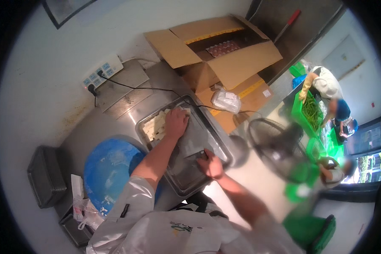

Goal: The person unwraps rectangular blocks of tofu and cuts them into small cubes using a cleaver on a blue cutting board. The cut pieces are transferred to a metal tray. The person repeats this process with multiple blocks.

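A rectangular metal tray point(181, 190) lies before me on the steel worktop. Pale cut blocks, resembling tofu, point(154, 126) fill its far left part. My left hand point(177, 122) is bent over the blocks, with its fingers close together and their tips partly hidden. Beside it a broad flat grey blade, apparently a cleaver, point(192, 138) lies low over the tray. My right hand point(211, 164) is closed at the blade's near end, around what looks like its dark handle. The near part of the tray shows bare metal with a wet shine.
A round blue board or lid point(109, 173) with white crumbs is left of the tray. A power strip point(103, 72) trails a black cable over the tray's far corner. Beyond stand an open carton point(247, 68) holding eggs and a blurred caged fan point(277, 149). Several people work at right near green crates.
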The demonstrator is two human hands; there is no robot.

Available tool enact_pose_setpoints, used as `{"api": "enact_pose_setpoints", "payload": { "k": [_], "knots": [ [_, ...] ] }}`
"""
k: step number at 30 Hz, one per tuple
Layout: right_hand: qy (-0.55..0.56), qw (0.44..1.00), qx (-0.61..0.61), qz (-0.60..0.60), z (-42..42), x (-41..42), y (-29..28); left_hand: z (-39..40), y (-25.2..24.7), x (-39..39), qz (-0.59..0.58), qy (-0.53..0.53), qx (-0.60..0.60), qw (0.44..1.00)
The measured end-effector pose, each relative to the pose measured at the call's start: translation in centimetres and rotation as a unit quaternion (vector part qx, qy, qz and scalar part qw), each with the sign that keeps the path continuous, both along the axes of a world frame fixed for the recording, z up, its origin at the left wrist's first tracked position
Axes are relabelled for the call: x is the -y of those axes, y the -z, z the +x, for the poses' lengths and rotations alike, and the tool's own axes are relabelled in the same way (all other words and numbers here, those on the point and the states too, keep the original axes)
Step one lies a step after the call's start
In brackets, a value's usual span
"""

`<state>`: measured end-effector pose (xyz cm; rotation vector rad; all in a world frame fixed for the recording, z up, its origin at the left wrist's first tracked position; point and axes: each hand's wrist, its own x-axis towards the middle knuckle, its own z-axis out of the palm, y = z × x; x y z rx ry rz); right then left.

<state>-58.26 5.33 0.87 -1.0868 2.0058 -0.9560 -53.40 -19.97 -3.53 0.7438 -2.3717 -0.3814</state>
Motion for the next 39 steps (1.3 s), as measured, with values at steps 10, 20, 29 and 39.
{"api": "enact_pose_setpoints", "payload": {
  "k": [10, 20, 29, 39],
  "knots": [
    [0.11, 0.93, 0.301, 0.179, -3.1, -7.1, -11.4, -0.7, -3.5, 4.9, 0.032, -0.063, 0.033, 0.997],
    [0.188, 0.872, 0.442, 0.1, 5.3, -11.2, -4.7, 34.1, -14.7, -6.8, 0.059, -0.324, -0.023, 0.944],
    [0.031, 0.922, 0.378, 0.077, 13.6, -0.7, -7.5, 57.5, -13.4, -19.8, 0.113, -0.612, -0.032, 0.782],
    [0.008, 0.934, 0.345, 0.089, 24.7, 1.5, -6.5, 64.0, -9.6, -12.2, 0.186, -0.521, 0.164, 0.816]
  ]
}}
